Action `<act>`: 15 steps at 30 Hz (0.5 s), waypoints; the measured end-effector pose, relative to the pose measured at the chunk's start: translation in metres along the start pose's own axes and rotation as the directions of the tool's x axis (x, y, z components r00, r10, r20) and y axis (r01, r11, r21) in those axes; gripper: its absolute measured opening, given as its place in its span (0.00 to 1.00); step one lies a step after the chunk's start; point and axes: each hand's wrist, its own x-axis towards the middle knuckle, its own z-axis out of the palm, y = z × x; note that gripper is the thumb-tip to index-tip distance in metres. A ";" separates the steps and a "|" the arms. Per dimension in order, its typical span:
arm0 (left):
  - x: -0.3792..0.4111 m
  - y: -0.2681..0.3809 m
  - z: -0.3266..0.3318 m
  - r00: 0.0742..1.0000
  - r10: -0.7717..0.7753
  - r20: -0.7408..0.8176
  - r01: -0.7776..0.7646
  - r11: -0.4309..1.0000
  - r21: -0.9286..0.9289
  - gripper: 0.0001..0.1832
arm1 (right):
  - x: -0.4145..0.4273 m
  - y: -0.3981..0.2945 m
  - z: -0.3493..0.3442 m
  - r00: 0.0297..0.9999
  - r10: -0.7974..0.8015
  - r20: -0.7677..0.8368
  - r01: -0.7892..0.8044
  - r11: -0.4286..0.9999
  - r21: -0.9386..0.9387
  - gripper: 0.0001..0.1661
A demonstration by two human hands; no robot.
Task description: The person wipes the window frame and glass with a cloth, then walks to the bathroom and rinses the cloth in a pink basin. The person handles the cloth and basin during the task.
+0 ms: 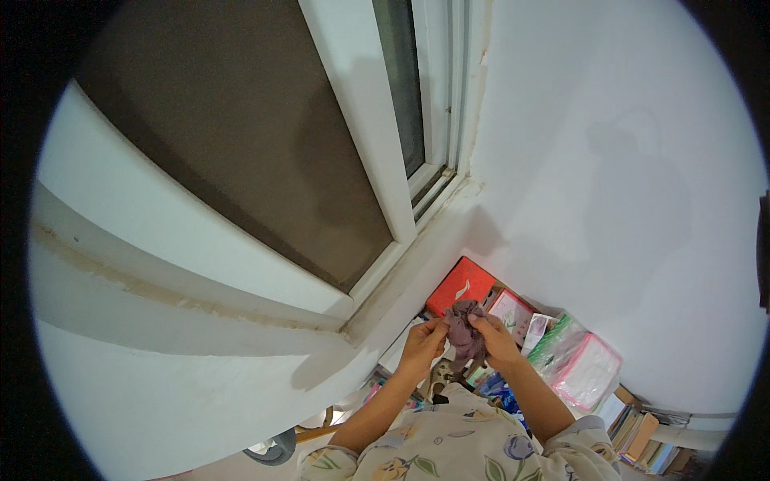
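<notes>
A crumpled mauve-brown cloth hangs between my two hands, bunched at the top with a loose end drooping below. My left hand pinches its left edge between thumb and fingers. On the other side my right hand grips the bunched part, thumb on top. Behind and beyond the cloth lies a red box with a white mark. The cloth and hands cover part of the things stacked beneath them.
Ahead on the left is a white-framed sliding window with a narrow sill. A white wall rises on the right. Below it sit a plastic-wrapped pack and a row of books. A grey bin stands lower left.
</notes>
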 end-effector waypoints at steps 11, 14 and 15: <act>0.025 0.002 -0.034 0.965 -0.082 -0.250 0.065 0.995 -0.073 0.16 | 0.107 -0.064 -0.048 0.978 -0.149 -0.142 0.139 0.987 -0.081 0.15; 0.016 -0.014 -0.048 0.953 -0.189 -0.235 0.151 0.974 -0.171 0.16 | 0.185 -0.089 -0.088 0.910 -0.391 -0.137 0.359 0.909 -0.210 0.13; 0.013 -0.019 -0.052 0.942 -0.229 -0.245 0.179 0.961 -0.211 0.15 | 0.207 -0.097 -0.098 0.891 -0.438 -0.116 0.383 0.865 -0.326 0.13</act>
